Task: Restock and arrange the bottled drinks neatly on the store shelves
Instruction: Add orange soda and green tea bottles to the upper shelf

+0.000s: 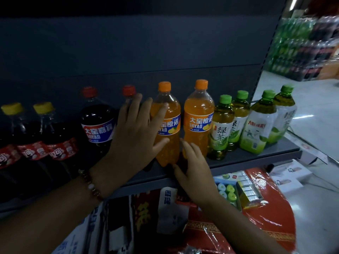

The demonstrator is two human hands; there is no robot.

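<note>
The left hand [135, 132] lies spread, fingers straight, against the left orange bottle [167, 125], which stands upright on the shelf [256, 158] touching its twin [199, 118]. The right hand [194, 171], its grip loose and holding nothing, rests at both bottles' bases, so either hand can nudge them rightward toward the green teas [221, 129].
</note>
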